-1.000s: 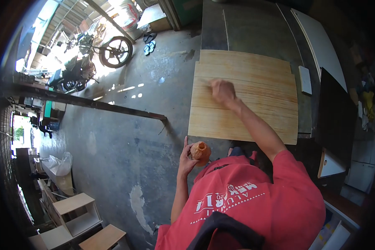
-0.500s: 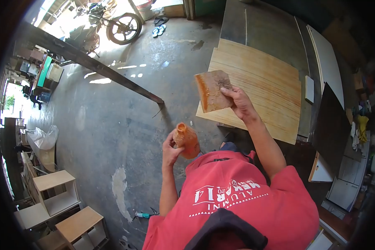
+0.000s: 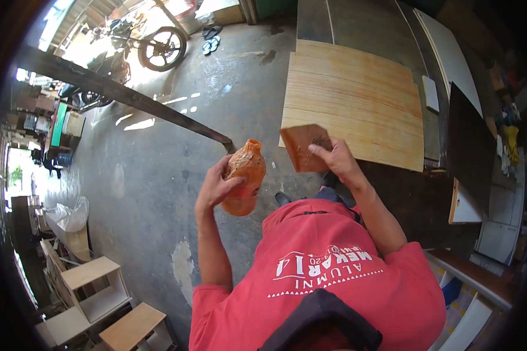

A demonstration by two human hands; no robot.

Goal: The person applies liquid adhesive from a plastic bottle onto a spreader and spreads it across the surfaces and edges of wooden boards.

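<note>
My left hand (image 3: 216, 186) is wrapped round an orange-smeared plastic bottle (image 3: 247, 178), held upright at a slight tilt with its uncapped mouth upward. In my right hand (image 3: 338, 162) a thin, squarish brown scraper board (image 3: 298, 151) is pinched between thumb and fingers, its face stained orange-brown with dark crusty patches. Board and bottle are apart, both in front of my red shirt (image 3: 334, 251). The scraper board overlaps the near left corner of a light wood-grain sheet (image 3: 354, 93) in this view.
The wood-grain sheet lies on larger dark panels (image 3: 372, 23). A dark post (image 3: 175, 117) slants down to the floor at left. White box-like cabinets (image 3: 102, 292) stand at lower left. A motorcycle (image 3: 158, 50) and sandals (image 3: 211, 45) are further off. More panels (image 3: 471, 137) lean at right.
The bottle has risen and shifted left in my left hand. The scraper board has moved lower and tilted, nearer my body. The whole view has shifted slightly.
</note>
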